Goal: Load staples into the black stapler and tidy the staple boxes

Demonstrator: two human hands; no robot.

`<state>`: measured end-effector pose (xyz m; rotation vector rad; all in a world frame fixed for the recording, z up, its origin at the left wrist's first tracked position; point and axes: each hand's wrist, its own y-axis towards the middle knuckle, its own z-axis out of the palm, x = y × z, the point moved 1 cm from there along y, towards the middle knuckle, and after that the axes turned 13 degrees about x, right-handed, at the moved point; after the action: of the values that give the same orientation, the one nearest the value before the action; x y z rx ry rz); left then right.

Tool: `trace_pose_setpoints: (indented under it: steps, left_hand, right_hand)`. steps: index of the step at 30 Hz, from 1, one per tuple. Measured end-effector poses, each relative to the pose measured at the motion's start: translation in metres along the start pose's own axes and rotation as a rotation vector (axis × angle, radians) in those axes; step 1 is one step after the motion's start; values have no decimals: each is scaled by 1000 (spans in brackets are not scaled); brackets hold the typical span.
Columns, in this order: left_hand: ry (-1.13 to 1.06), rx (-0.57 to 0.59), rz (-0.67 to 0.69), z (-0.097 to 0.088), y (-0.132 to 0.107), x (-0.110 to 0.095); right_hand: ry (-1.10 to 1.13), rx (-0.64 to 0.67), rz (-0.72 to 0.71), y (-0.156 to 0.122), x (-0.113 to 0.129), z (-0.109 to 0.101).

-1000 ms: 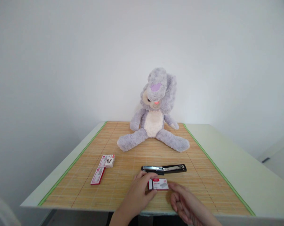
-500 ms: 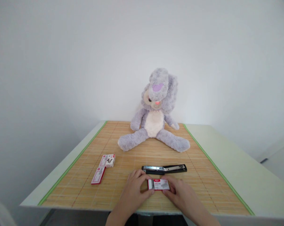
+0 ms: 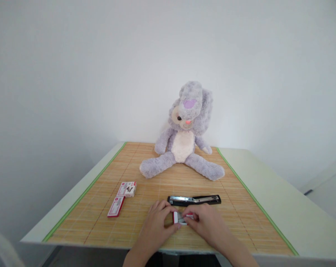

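The left hand [image 3: 156, 224] and right hand [image 3: 208, 222] grip, fingers curled, 1 small red-and-white cardboard staple box [image 3: 180, 218] on the woven bamboo mat [image 3: 240, 207], just in front of the flat-opened black metal stapler [image 3: 194, 200].

Plain white wall [image 3: 73, 74] behind a pale table [image 3: 268, 193] (bamboo mat [image 3: 234, 222] on top), soft light.

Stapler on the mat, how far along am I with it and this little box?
Done: the stapler lies swung open flat on the bamboo mat. In hand: left hand and right hand both grip the staple box, which looks partly slid open. Left: no staple strip is visibly out of it yet. Two spare boxes lie further left.
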<state>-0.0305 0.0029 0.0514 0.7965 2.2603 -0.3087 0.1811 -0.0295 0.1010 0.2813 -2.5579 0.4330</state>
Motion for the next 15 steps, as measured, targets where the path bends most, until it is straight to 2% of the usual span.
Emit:
trace_pose_setpoints:
  steps: [3, 8, 15]
  left_hand:
    - [-8, 1, 13, -1, -1, -2]
    - [-12, 6, 14, -2, -2, -4]
    - [-27, 7, 5, -3, -2, -4]
  right_hand:
    - [-116, 24, -42, 14, 13, 0]
    - [-247, 84, -93, 30, 19, -3]
    - [-232, 79, -100, 30, 17, -14]
